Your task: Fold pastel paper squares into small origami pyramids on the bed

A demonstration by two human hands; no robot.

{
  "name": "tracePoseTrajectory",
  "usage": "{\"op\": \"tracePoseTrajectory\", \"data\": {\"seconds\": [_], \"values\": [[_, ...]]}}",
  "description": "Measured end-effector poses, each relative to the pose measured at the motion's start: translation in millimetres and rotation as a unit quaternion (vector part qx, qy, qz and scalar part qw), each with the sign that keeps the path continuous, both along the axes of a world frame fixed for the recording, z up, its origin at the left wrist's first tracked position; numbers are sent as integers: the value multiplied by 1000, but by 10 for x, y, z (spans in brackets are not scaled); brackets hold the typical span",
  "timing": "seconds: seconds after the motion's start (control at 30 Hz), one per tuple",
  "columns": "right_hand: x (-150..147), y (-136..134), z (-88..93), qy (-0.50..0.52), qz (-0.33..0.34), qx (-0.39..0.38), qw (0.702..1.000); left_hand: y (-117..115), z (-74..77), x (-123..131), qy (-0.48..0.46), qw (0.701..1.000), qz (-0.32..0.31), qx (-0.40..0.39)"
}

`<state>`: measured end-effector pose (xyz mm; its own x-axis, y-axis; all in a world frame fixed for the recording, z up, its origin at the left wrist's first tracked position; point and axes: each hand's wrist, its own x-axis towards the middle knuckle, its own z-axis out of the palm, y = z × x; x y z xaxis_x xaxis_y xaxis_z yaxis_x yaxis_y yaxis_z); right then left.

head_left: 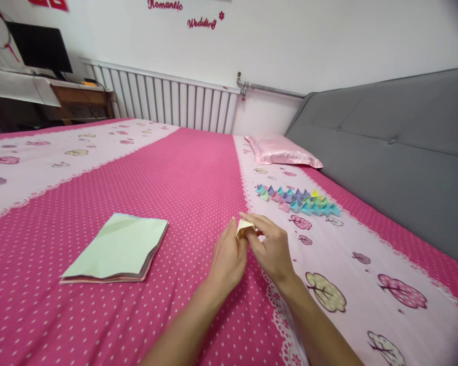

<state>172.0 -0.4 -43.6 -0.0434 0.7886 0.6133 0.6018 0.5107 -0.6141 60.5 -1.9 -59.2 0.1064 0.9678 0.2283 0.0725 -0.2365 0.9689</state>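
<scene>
A small piece of folded pale yellow paper is held between my two hands, above the pink dotted part of the bed. My left hand grips its left side, fingers closed and pointing up. From the right, my right hand pinches it, with the thumb under the paper and the fingers over its top. My fingers cover much of the paper, so its full shape is hidden. Beyond the right hand, several small folded paper boats in blue, purple, pink, green and yellow stand in rows.
A stack of square paper, pale green on top, lies to the left on the bedspread. A pink pillow rests against the grey headboard. Behind the bed are a white radiator and a desk with a black monitor.
</scene>
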Motion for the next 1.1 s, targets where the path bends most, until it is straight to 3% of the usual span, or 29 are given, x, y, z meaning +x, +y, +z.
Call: {"op": "tracePoseTrajectory", "data": {"seconds": [0.07, 0.13, 0.23, 0.33, 0.47, 0.6, 0.7, 0.93, 1.1], "values": [[-16, -8, 8, -46, -3, -8, 999, -5, -24, -2, 60, 998, 6, 3], [-25, -11, 22, -80, 1, -13, 997, 5, -33, 5, 64, 998, -4, 12], [-20, -14, 40, -75, 26, -21, 997, 37, -13, 23, -4, 999, -24, 23], [-8, -15, 42, -38, 52, -34, 997, 47, 44, 35, -116, 992, -50, -27], [-8, -7, 23, -39, 69, -11, 997, 12, 124, 38, -259, 955, -77, -122], [-16, 5, 7, -94, 70, 20, 993, -3, 150, 38, -332, 926, -62, -167], [-18, -1, 19, -140, 68, 36, 987, 7, 176, 25, -413, 887, -72, -196], [-21, -66, 103, -250, 86, 45, 963, 5, 276, -101, -516, 796, -206, -239], [-44, -58, 57, -280, 83, 45, 955, 1, 285, -111, -521, 794, -199, -241]]}}
